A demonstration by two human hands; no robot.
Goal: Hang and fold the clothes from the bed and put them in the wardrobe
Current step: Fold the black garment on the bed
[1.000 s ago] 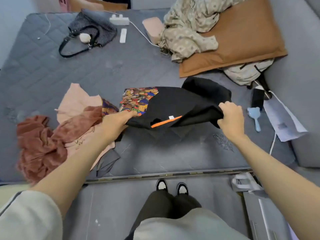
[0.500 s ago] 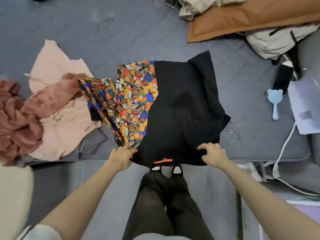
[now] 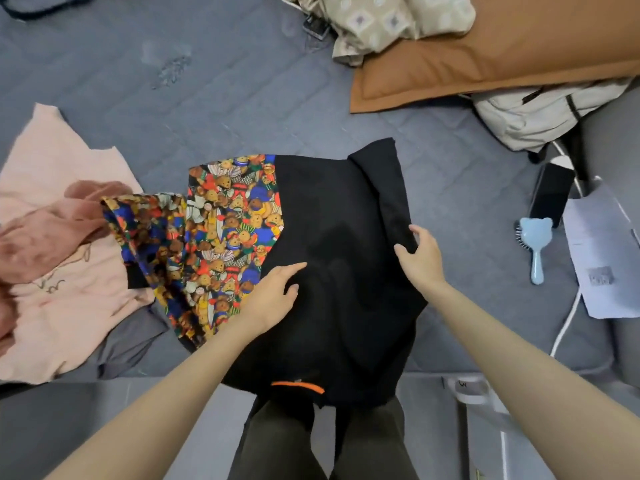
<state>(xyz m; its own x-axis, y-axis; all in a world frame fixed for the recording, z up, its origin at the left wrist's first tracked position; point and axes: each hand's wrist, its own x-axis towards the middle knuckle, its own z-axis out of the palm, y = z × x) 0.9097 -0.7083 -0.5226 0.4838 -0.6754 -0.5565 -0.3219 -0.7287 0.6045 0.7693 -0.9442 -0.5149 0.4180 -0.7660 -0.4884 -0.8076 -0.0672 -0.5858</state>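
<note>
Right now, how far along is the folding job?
Done: nothing looks folded yet. In hand: the black shirt lies spread on the bed; left hand rests on it, right hand grips its side. Left: pink top, rust garment, beige patterned cloth lie unfolded.

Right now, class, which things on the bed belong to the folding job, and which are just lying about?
Job: black bear-print top, held by right hand, left hand flat on it; pink top; rust garment.
Lying about: blue hairbrush; phone; paper; brown pillow.

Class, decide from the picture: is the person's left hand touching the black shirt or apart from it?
Touching. The head view shows the left hand lying flat, fingers straight, on the black shirt with no gap.
</note>
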